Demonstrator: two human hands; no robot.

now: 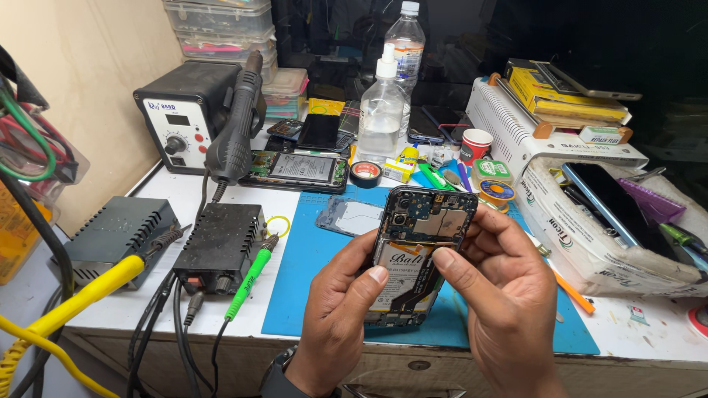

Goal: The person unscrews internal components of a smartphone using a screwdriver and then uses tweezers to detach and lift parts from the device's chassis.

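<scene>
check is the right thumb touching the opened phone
Touching: the head view shows the right hand with its thumb pressed on the opened phone.

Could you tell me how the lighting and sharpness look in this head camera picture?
In the head view, the opened phone in both hands is sharp and evenly lit; the blue mat shows no harsh shadow; the background beyond the spray bottle falls into darkness.

White workbench (649, 328) carries blue mat (310, 265), black power supply (220, 247) (cables attached).
</scene>
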